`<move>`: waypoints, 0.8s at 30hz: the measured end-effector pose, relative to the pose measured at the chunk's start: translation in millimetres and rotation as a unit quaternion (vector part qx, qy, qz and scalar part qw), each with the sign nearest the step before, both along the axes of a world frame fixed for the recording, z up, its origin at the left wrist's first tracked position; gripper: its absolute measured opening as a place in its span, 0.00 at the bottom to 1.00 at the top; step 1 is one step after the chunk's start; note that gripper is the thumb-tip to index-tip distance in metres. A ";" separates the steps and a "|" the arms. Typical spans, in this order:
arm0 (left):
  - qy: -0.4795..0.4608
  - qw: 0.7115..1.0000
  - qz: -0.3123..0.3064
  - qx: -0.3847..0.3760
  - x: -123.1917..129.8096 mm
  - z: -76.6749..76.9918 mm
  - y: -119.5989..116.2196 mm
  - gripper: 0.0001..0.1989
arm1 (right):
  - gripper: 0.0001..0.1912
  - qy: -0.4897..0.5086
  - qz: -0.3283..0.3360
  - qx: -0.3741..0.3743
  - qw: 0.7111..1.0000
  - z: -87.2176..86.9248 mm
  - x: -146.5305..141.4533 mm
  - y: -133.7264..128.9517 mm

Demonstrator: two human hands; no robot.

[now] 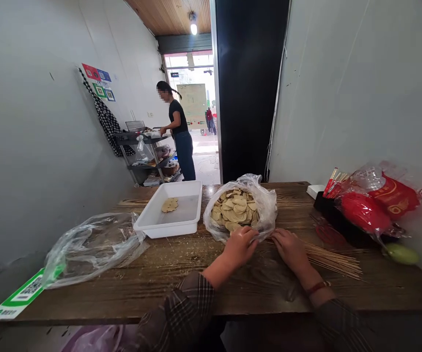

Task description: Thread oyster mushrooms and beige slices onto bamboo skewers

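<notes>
An open clear plastic bag (267, 205) full of thin, pale tan slices (236, 208) stands on the wooden table. At the bag's near edge is my left hand (239, 245), closed, its fingers curled; what they pinch is hidden. Just to the right, my right hand (290, 249) lies over the left end of a bundle of bamboo skewers (333, 259), with its fingers bent round the ends. To the left of the bag sits a white plastic tray (167, 230), with a small group of tan slices (170, 205) inside.
A crumpled clear bag (90, 249) and a green payment-code card (22, 296) lie on the table's (181, 293) left side. At right stands a black box (328, 208) with red packets (365, 210) and chopsticks. Beyond, a person (179, 122) works at a cart (145, 164).
</notes>
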State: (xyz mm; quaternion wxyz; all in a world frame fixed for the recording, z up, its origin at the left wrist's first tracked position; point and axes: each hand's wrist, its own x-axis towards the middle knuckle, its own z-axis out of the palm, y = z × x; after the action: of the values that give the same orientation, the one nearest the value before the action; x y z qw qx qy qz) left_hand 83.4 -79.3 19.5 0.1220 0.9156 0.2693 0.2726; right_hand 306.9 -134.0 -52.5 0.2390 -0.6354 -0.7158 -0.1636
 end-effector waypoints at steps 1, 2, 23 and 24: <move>0.013 1.000 0.005 -0.003 5.7 -0.2 0.1 0.12 | 0.11 -0.001 -0.005 0.001 1.000 -0.3 -0.2 0.2; 0.027 1.000 0.011 -0.002 11.5 -0.2 0.2 0.12 | 0.11 -0.001 -0.012 0.000 1.000 -0.8 -0.5 0.7; 0.118 0.984 0.106 -0.084 65.1 -23.5 16.1 0.14 | 0.12 0.050 0.079 0.007 0.996 -6.4 -1.7 -4.7; 0.110 0.984 0.106 -0.095 66.8 -26.5 18.9 0.14 | 0.12 0.049 0.077 0.007 0.996 -7.3 -0.9 -4.8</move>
State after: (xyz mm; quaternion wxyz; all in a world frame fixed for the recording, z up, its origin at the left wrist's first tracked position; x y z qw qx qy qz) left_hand 150.1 -60.3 -7.1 0.1489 0.8904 0.4013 0.1546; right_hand 306.0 -138.8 -59.8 0.2903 -0.5835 -0.7491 -0.1186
